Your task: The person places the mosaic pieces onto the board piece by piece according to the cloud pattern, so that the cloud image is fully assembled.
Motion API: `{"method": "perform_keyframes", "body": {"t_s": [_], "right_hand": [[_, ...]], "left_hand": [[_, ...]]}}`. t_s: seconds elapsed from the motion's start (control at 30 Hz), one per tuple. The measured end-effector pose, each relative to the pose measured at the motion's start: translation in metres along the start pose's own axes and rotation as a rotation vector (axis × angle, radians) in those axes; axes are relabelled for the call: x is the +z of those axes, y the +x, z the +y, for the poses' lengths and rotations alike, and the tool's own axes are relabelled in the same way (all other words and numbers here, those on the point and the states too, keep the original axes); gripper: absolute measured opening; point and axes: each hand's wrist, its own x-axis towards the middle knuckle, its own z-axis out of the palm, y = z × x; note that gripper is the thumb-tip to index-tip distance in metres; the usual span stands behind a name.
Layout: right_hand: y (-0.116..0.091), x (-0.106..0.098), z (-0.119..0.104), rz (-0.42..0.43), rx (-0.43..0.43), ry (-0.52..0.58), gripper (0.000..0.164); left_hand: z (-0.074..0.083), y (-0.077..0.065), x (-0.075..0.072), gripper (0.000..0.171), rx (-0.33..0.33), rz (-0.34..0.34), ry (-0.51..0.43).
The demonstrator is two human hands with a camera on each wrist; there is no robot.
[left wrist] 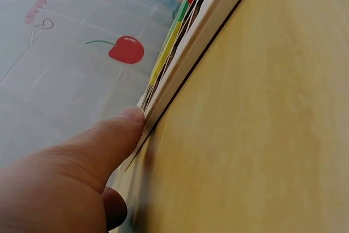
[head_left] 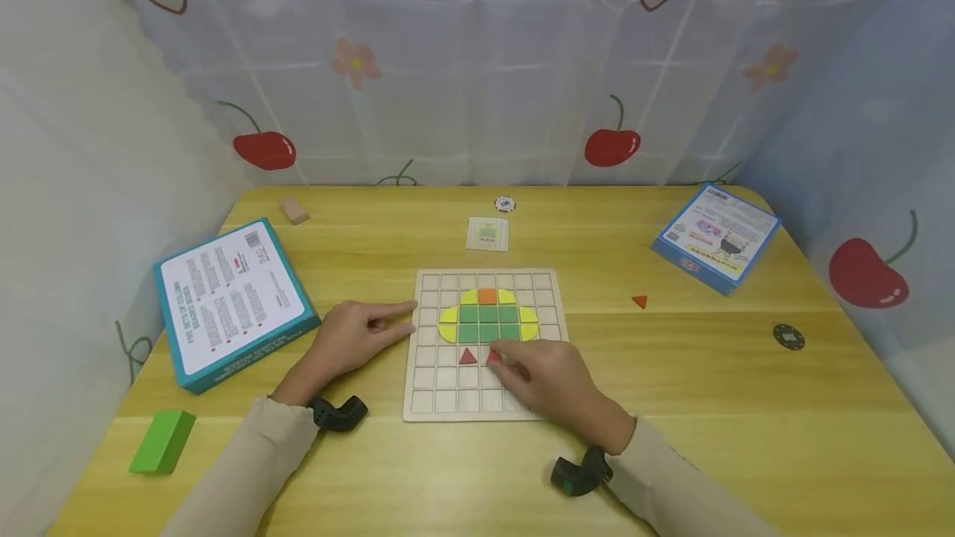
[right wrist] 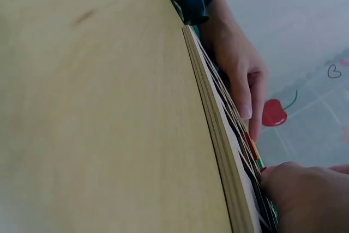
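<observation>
A wooden grid board (head_left: 436,400) lies on the table with green squares (head_left: 488,313), an orange square (head_left: 487,296) and yellow curved pieces (head_left: 448,326) set in its cells. Below the green squares sits a red triangle (head_left: 467,356). My right hand (head_left: 555,375) pinches a second red triangle (head_left: 493,356) between thumb and finger, right at the board's surface and partly covered by the fingers. With thumb and index finger straight, my left hand (head_left: 358,338) touches the board's left edge; in the left wrist view the thumb (left wrist: 117,135) presses against that edge.
Behind the board lie a pattern card (head_left: 487,234) and a white chip (head_left: 505,204). A teal box (head_left: 239,297) and a green block (head_left: 162,442) are at left, a small wooden block (head_left: 294,210) behind. At right are a blue box (head_left: 716,234), an orange triangle (head_left: 640,302) and a black chip (head_left: 788,336).
</observation>
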Motion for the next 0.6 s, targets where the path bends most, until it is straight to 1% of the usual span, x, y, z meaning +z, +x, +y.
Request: {"method": "perform_keyframes", "body": {"t_s": [0.1, 0.33, 0.4, 0.6], "right_hand": [[-0.0004, 0.0008, -0.0006, -0.042, 0.029, 0.005, 0.021], [0.0028, 0.0000, -0.0023, -0.091, 0.116, 0.013, 0.024], [0.0018, -0.0004, -0.0015, -0.093, 0.124, 0.014, 0.024], [-0.0008, -0.0003, 0.0020, -0.088, 0.106, 0.063, 0.013]], "left_hand": [[0.0004, -0.0005, 0.0014, 0.040, -0.007, -0.002, 0.002], [0.0010, -0.0007, -0.0005, 0.040, -0.009, -0.007, 0.010], [0.0009, -0.0001, 0.0001, 0.041, -0.007, -0.007, 0.015], [0.0006, -0.0004, 0.0003, 0.042, -0.005, 0.001, 0.012]]}}
